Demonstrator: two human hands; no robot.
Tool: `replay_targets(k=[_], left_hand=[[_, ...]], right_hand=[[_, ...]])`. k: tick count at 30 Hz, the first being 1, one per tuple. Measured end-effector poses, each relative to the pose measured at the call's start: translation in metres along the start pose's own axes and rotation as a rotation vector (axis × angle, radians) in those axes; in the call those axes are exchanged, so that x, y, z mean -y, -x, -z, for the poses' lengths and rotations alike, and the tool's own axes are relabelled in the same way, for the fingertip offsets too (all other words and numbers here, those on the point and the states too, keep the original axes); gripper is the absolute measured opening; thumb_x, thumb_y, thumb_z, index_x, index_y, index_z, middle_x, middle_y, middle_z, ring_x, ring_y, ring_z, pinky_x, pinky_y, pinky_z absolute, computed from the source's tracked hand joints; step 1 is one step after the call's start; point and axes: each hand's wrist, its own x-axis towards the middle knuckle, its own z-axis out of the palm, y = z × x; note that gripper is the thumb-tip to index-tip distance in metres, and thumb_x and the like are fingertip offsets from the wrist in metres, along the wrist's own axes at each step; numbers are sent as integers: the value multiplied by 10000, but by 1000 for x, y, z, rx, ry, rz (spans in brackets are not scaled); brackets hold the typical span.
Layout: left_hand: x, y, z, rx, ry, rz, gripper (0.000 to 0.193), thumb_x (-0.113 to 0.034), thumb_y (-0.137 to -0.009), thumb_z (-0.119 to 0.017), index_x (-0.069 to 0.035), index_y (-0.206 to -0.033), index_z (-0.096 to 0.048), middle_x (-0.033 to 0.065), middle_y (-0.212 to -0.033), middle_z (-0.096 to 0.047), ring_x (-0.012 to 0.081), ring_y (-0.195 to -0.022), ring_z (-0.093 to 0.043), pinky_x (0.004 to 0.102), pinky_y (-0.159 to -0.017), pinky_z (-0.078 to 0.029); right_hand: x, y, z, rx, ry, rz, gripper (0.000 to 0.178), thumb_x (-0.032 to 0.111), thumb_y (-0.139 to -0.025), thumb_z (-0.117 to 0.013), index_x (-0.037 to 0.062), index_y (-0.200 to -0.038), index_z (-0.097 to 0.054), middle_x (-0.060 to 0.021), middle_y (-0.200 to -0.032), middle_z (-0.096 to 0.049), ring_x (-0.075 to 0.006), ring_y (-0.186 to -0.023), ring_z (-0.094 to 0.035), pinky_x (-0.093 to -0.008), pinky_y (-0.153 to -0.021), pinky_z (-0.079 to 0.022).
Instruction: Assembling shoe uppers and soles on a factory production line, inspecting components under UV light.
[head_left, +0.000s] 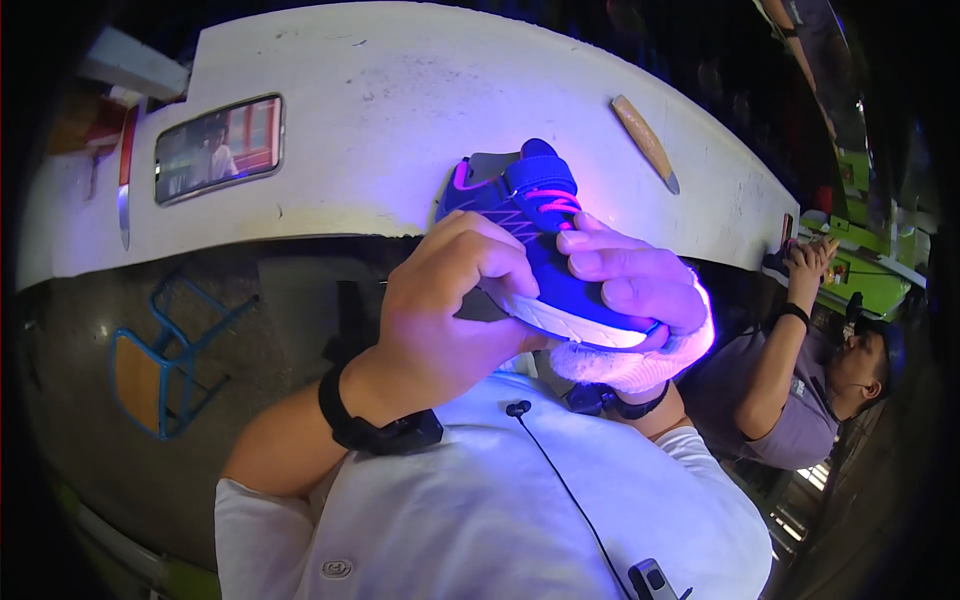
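Observation:
A dark blue sneaker (537,240) with a strap, pink laces and a white sole is held up between my hands, toe toward me, over the near table edge. My right hand (645,290), in a white glove that leaves the fingers bare, wraps round the toe from the right, fingers across the upper. Along the white sole's left side, my left hand (440,300) is closed, curled fingers pressing at the sole's edge and thumb beneath. Whether something small sits in that pinch is hidden. Violet light falls on the shoe and right hand.
On the white table (420,90) lie a phone (219,149) with a lit screen, a red-handled blade (125,180) and a wooden-handled tool (645,143). A blue-framed stool (165,370) stands on the floor at left. At right, another person (800,390) handles a dark shoe.

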Motion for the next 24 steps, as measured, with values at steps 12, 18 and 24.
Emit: replay_targets(k=[12,18,24], left_hand=[[7,-54,-52,466,-718,-195,466,-44,-675,-927,-30,-989,-582,134,-1041,-598,364,-914,-594,446,-768,-510],[10,-62,-65,578,-798,-222,486,-107,-667,-957,-36,-994,-604,120,-1065,-649,317,-948,-652,398,-738,-563],[28,-60,-32,464,-633,-93,493,-218,-705,-961,-67,-1078,-678,125,-1142,-737,364,-1110,-678,450,-961,-542]], right_hand=[[-72,88,77,-348,-493,-448,456,172,-831,-880,4,-1229,-733,-242,-1382,-695,-347,-1272,-677,-448,-1101,-531],[-48,74,89,-58,435,-325,468,194,-785,-895,12,-1203,-787,-162,-1232,-779,-321,-1101,-757,-376,-952,-601],[-65,63,90,3,535,-264,448,324,-870,-826,20,-1196,-785,-174,-1004,-781,-326,-856,-769,-382,-782,-607]])
